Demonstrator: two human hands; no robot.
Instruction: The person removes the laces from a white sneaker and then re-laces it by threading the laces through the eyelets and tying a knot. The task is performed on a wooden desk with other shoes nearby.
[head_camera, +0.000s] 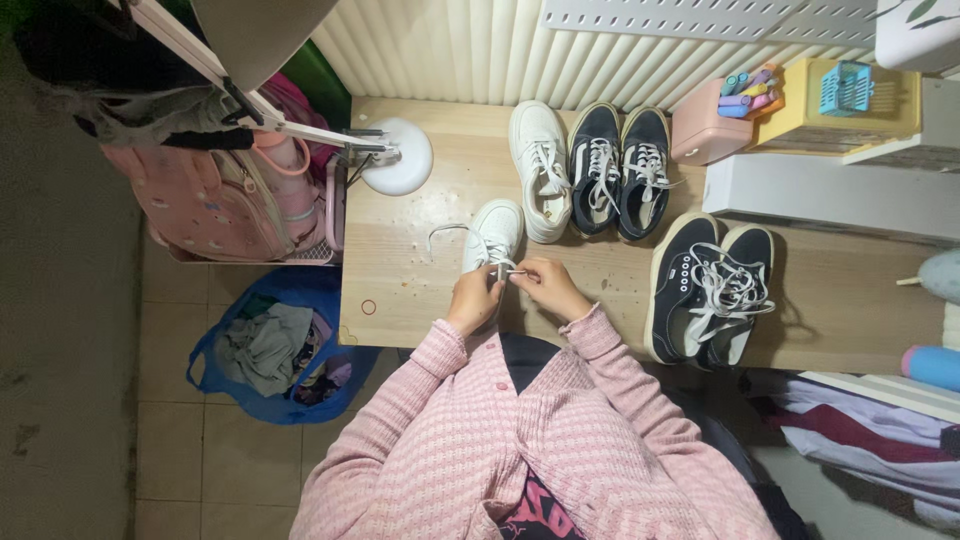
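A white sneaker (493, 232) lies on the wooden desk (400, 270) right in front of me, toe pointing away. My left hand (474, 298) grips its near end and pinches a white lace. My right hand (545, 284) pinches the lace (516, 271) too, just right of the shoe. One loose lace end (440, 232) loops out to the left. Both arms wear pink knitted sleeves.
A second white sneaker (540, 168) and a dark pair (620, 170) stand at the back. Another dark pair (710, 285) with loose laces lies to the right. A white lamp base (400, 158), pink box (708, 128), pink backpack (215, 200), blue bag (270, 350).
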